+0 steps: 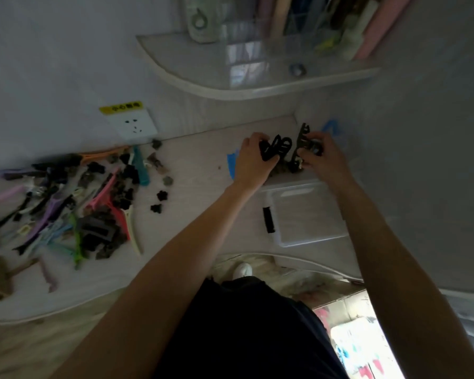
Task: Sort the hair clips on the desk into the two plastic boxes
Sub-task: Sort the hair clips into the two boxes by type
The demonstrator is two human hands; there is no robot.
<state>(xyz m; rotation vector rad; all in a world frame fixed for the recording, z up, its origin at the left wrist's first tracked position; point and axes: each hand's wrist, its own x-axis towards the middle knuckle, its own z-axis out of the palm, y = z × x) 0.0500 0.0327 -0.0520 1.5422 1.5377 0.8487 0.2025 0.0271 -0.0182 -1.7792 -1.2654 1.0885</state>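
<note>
Both hands curl their fingers on black clips. Left hand (253, 157) grips a looped claw clip (275, 147); right hand (322, 157) pinches a long toothed clip (298, 147), upright, pointing far.

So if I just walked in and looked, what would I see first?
Probably the two hands at the back of the desk: the left hand holds a black claw clip and the right hand holds another black clip. Next, the big colourful pile of hair clips spread on the left, and the clear plastic box near the desk's front edge.
</note>
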